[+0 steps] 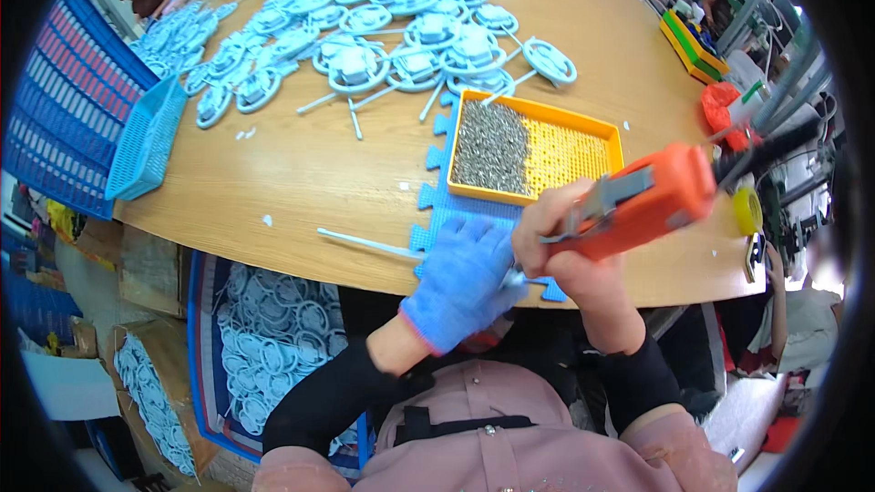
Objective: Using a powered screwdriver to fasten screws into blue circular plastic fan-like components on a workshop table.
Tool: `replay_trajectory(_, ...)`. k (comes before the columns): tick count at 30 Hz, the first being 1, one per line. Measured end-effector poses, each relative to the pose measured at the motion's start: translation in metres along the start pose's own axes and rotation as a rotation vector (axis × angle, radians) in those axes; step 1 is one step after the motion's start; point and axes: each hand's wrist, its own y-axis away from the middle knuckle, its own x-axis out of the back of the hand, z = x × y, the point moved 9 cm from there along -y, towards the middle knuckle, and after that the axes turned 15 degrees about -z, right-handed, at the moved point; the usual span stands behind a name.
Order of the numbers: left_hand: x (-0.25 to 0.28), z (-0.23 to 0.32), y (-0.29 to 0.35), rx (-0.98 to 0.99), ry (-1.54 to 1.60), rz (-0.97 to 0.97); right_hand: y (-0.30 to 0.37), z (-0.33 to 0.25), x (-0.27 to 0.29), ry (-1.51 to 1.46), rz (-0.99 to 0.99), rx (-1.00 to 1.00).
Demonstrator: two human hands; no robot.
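My right hand (570, 241) is bare and wrapped round an orange electric screwdriver (638, 200), which lies slanted with its rear end up to the right and a dark cable behind it. My left hand (465, 282), in a blue knitted glove, is closed on a light blue plastic part at the table's near edge. From under the glove the part's thin rod (365, 241) sticks out to the left; the rest is mostly hidden by my fingers. Both hands are close together over a blue foam mat (447, 210). The screwdriver's tip is hidden between them.
Beyond my hands a yellow tray (570, 150) holds many small metal screws (489, 146). Light blue ring-shaped parts with rods (355, 64) are heaped on the far table. A blue basket (150, 141) stands left; a bin of similar parts (273, 337) sits below. Other people work around.
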Motion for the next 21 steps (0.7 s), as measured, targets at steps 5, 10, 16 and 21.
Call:
replay_trajectory(5, 0.075, -0.038, 0.054, 0.252, -0.172, -0.413, 0.005, -0.035, 0.058, -0.124, 0.088, 0.194)
replay_trajectory(10, 0.147, -0.179, -0.076, 0.311, -0.598, -0.117, -0.003, -0.013, 0.087, -0.144, 0.237, 0.165)
replay_trajectory(16, 0.167, -0.331, -0.241, 0.649, -0.534, -0.232, -0.005, -0.016, 0.111, -0.019, 0.256, 0.202)
replay_trajectory(21, 0.157, -0.384, -0.267, 0.84, -0.542, -0.354, -0.004, -0.006, 0.124, -0.126, 0.262, 0.204)
